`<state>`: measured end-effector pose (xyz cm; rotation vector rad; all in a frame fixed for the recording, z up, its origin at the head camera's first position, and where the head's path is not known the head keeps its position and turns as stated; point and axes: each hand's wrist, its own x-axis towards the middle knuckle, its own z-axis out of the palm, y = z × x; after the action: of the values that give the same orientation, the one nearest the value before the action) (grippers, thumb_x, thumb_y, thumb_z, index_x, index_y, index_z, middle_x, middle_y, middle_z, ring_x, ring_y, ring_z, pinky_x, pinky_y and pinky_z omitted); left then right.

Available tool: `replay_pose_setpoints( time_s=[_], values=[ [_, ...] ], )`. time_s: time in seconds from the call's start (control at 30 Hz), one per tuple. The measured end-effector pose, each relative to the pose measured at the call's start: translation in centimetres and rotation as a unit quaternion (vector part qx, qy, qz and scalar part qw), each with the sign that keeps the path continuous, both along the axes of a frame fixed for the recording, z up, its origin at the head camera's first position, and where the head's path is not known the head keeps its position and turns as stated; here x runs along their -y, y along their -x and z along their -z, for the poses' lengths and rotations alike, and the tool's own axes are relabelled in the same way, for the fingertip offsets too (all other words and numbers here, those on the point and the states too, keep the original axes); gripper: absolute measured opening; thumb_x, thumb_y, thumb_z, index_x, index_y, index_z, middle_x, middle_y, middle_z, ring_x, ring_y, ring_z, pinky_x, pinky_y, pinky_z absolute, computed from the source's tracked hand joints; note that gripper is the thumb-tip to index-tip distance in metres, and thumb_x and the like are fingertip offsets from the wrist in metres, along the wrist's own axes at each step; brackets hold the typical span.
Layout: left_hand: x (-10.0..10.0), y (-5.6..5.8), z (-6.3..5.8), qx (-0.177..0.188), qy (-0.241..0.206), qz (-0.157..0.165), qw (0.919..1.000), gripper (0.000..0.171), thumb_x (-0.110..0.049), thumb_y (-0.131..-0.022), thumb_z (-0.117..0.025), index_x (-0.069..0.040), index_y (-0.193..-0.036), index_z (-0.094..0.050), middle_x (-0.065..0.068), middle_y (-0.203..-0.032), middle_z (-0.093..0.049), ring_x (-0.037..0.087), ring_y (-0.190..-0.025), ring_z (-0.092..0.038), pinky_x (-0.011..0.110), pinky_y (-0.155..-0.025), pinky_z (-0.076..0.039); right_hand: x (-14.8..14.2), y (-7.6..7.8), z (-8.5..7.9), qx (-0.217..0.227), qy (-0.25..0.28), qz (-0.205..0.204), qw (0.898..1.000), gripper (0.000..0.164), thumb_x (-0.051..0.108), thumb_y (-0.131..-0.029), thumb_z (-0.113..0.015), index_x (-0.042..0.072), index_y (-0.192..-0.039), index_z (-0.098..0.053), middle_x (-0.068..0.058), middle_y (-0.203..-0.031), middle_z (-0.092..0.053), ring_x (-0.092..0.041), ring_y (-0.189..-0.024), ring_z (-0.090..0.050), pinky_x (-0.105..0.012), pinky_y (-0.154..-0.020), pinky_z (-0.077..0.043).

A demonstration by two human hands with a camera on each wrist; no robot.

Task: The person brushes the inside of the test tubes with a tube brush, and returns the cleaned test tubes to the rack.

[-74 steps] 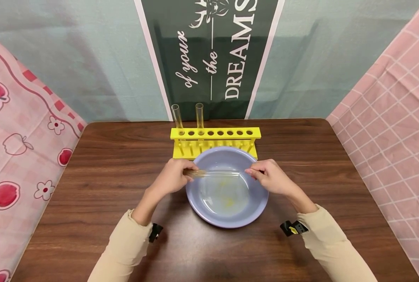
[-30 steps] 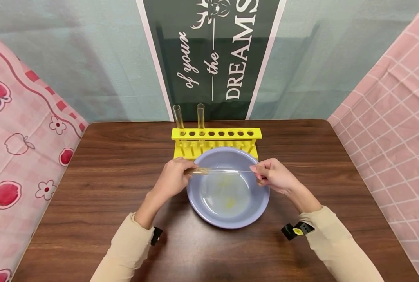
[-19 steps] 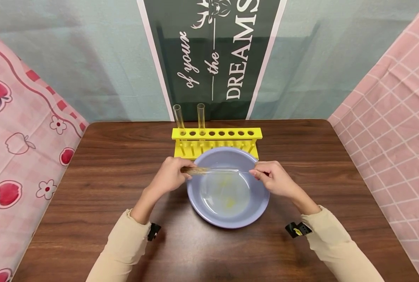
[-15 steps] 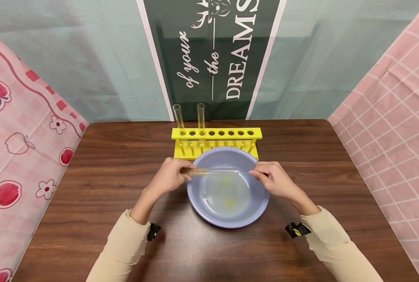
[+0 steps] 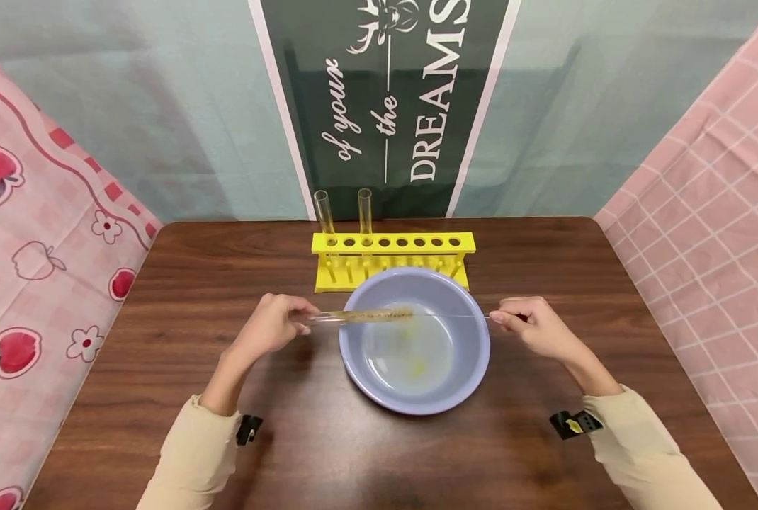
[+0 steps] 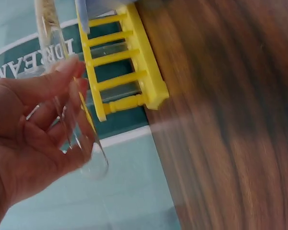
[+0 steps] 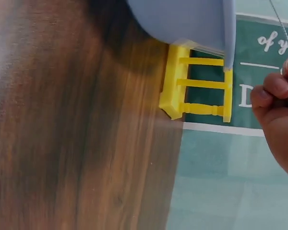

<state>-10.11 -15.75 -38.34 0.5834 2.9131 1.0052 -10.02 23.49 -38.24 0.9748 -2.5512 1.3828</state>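
Observation:
Level over the lilac basin (image 5: 351, 365), a clear glass test tube (image 5: 328, 318) is held at its closed end by my left hand (image 5: 273, 326). In the left wrist view, the rounded tube bottom pokes out below the curled fingers of that hand. A test tube brush (image 5: 385, 314) has its tan bristles lying along the tube toward its mouth end. My right hand (image 5: 538, 327) pinches the brush's thin wire handle (image 5: 458, 316) beyond the basin's right rim. The basin holds cloudy liquid with yellowish patches.
Behind the basin stands a yellow test tube rack (image 5: 411, 243), its front partly hidden by the basin. Two glass tubes (image 5: 365, 212) stand in its left holes. All of it sits on a dark wooden table (image 5: 532, 262), with cloth hangings around three sides.
My hands have drawn apart: the left went left with the test tube, the right went right with the wire. The bristles shifted from deep in the tube toward its mouth.

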Motion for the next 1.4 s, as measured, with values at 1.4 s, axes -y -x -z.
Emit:
replay_pose_setpoints(
  time_s=[1.4],
  values=[
    [-0.7,-0.8,1.0,-0.091,-0.012,-0.004,0.9957,0.025,0.01,-0.065,-0.073,-0.004,-0.085,-0.071,0.004,-0.08,-0.068,0.021,-0.075,-0.061,0.036,-0.067,-0.049,-1.7,0.9,-0.1,0.323,0.105,0.079,0.937,0.037,0.004,-0.094,-0.046,-0.007,-0.058,-0.043,0.0,-0.055,-0.037,-0.01,-0.045,-0.024,-0.031,-0.043,-0.018]
  ],
)
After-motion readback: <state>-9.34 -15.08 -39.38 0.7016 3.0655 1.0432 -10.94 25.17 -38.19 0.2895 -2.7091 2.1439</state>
